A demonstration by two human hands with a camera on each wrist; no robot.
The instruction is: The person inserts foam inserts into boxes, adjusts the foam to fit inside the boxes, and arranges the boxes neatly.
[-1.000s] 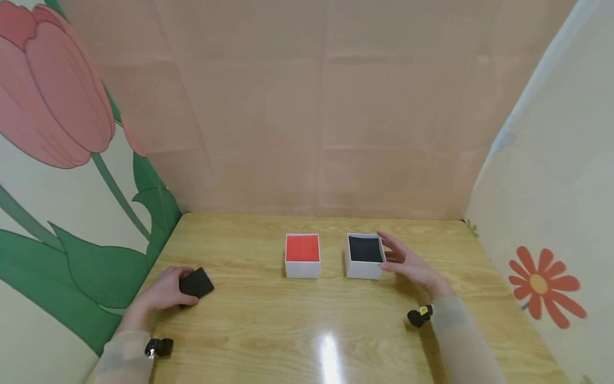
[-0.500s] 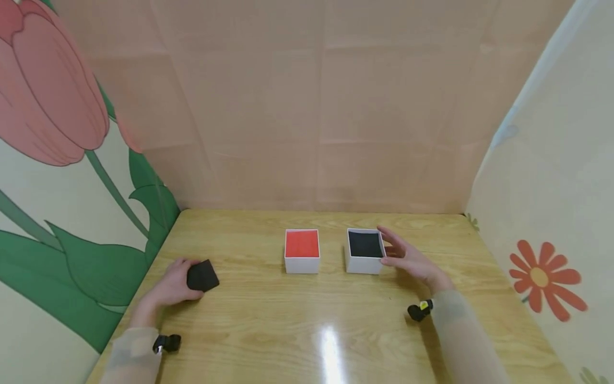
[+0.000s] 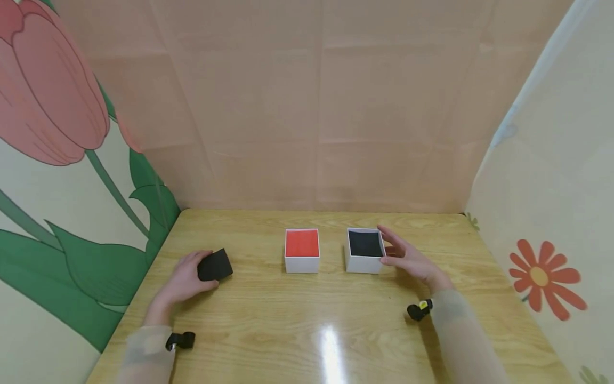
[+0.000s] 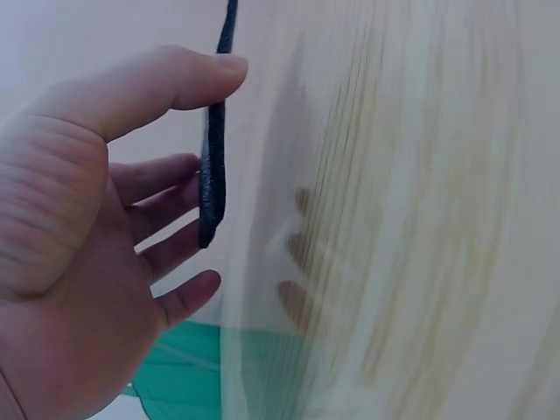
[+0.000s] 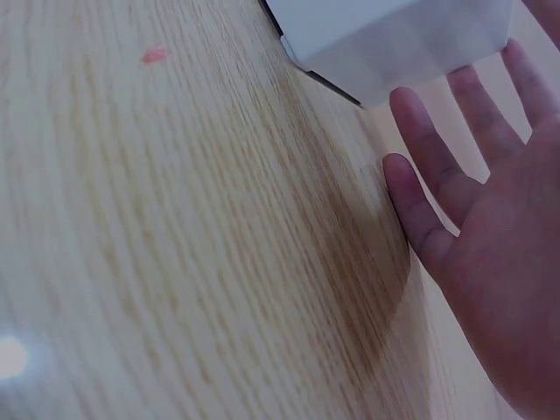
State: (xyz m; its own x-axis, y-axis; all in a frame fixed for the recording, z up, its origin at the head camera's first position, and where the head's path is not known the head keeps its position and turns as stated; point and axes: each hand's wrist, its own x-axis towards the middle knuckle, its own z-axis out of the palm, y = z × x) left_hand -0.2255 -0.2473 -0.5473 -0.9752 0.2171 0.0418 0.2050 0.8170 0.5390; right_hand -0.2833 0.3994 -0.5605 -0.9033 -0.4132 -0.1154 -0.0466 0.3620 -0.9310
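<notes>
My left hand (image 3: pixel 187 277) pinches a thin black square piece (image 3: pixel 215 265) by its edge, above the left part of the table. Seen edge-on in the left wrist view, that piece (image 4: pixel 213 175) is flat, with the thumb on one side and fingers on the other. Toward the back right, a white box (image 3: pixel 363 264) shows a black surface inside. My right hand (image 3: pixel 413 265) rests at this box's right side, thumb by the front corner and forefinger by the back one. The right wrist view has its fairly straight fingers (image 5: pixel 416 118) beside the white wall.
Left of the black-filled box stands a second white box (image 3: pixel 302 265) with a red surface inside. Both stand on a wood-grain table (image 3: pixel 268 320). A pinkish cloth (image 3: pixel 316 106) hangs behind, and printed sheets flank both sides.
My left hand has carried the black square piece rightward and away from me, toward the boxes. The right hand keeps its place at the black-filled box.
</notes>
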